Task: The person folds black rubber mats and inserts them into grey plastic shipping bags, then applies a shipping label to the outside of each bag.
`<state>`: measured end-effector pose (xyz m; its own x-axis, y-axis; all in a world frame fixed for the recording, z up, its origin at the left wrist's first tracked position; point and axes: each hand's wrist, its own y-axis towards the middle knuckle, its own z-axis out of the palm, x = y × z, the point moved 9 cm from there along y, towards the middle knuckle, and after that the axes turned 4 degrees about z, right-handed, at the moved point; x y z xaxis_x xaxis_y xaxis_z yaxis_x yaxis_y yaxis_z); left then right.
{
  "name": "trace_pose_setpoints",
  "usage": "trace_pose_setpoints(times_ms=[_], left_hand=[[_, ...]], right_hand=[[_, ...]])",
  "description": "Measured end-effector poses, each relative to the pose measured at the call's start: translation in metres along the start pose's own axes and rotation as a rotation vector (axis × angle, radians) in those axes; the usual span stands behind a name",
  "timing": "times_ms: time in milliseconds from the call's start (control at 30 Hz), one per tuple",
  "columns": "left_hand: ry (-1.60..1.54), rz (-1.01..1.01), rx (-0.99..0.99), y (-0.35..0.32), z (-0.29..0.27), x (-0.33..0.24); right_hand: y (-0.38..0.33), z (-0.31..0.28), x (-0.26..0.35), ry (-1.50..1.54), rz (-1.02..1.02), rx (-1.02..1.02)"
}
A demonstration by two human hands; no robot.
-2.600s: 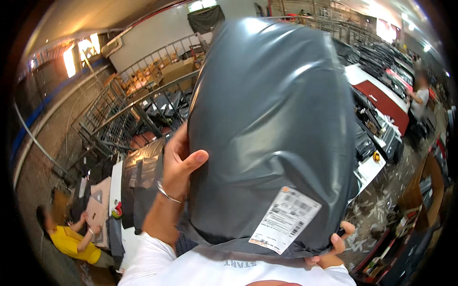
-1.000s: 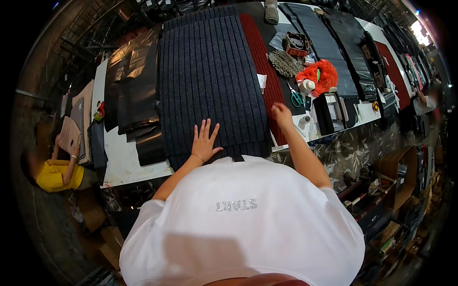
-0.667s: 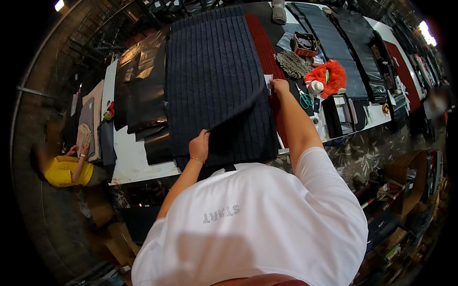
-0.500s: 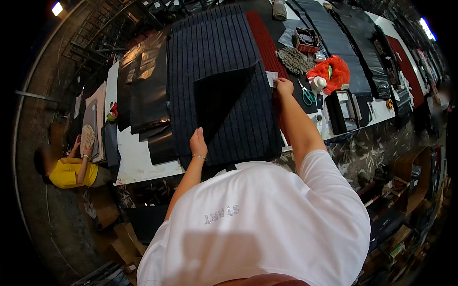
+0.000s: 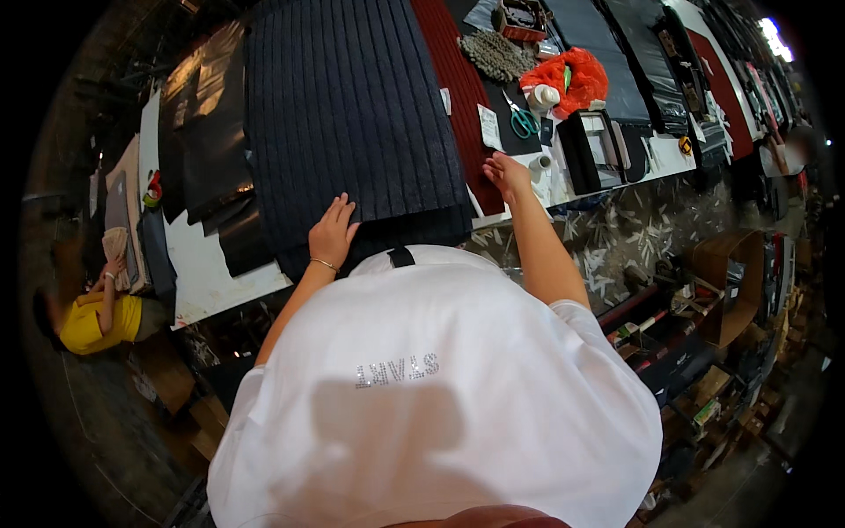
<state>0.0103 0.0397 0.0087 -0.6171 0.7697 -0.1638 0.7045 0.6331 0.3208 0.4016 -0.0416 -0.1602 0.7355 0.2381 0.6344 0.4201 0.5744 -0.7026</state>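
Worktable (image 5: 220, 290), white-topped, running across the upper view, crowded with dark goods. Large dark ribbed mat (image 5: 352, 114) lies flat on it, ribs running away from the person, near edge close to the table's front edge. Left hand (image 5: 332, 233) rests palm-down on the mat's near left corner, fingers spread and flat, gripping nothing; thin bracelet at the wrist. Right hand (image 5: 508, 173) sits at the mat's near right corner, fingers bent down onto the edge; cannot tell whether it pinches the mat or only presses on it. Red ribbed mat (image 5: 453, 79) shows as a strip just beside the dark one on its right, partly under it. Glossy black sheets (image 5: 207, 150) stacked to the left of the mat, overlapping. To the right of the red strip: white paper slip (image 5: 489, 126), green-handled scissors (image 5: 523, 123), orange plastic bag (image 5: 568, 79) with a white roll against it, heap of beaded chain (image 5: 495, 55) farther back, open black box (image 5: 594, 145) near the front edge. Another person in a yellow top (image 5: 92, 321) at far left, below the table's end, one arm raised. Cardboard boxes (image 5: 726, 282) on the floor to the right.
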Motion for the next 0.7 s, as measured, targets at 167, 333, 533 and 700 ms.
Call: trace_pose_setpoints(times_ms=[167, 333, 533, 700], left_hand=[[-0.131, -0.064, -0.003, -0.005, -0.009, 0.006], [-0.138, 0.191, 0.093, -0.032, -0.018, -0.027], [0.110, 0.141, 0.273, -0.036, 0.046, -0.041], [0.190, 0.096, 0.494, -0.042, 0.082, -0.030]], right_hand=[[-0.052, -0.035, 0.042, -0.279, -0.226, 0.013], [-0.081, -0.095, 0.168, -0.932, -1.008, -0.484], [-0.058, -0.143, 0.200, -1.868, -1.011, -0.768], [-0.037, -0.147, 0.200, -2.192, -0.562, -0.507]])
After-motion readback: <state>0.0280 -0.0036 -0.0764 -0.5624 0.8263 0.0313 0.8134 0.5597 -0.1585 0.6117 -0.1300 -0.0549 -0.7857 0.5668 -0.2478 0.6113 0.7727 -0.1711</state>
